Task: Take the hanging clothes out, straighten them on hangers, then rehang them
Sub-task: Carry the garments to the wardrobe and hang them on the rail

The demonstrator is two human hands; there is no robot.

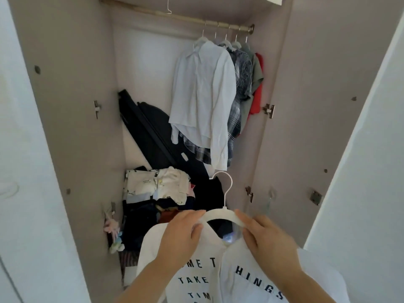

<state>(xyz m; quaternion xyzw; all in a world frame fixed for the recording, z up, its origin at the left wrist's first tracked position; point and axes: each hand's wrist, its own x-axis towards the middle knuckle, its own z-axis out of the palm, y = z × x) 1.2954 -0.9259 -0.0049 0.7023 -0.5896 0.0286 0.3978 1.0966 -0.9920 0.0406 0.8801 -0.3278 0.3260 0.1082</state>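
Shirt (150,248) on smooth, curved hanger (220,214)

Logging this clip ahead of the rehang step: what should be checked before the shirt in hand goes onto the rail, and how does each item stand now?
1. Grip of the left hand on the hanger: ok, fingers curl round one shoulder.
2. Grip of the right hand: ok, it pinches the other shoulder.
3. The printed shirt squared on the hanger: cannot tell, the hands cover both shoulders.
4. The hook free: ok, nothing is caught on it.
5. Room on the rail: ok, there is a bare stretch left of the white shirt.
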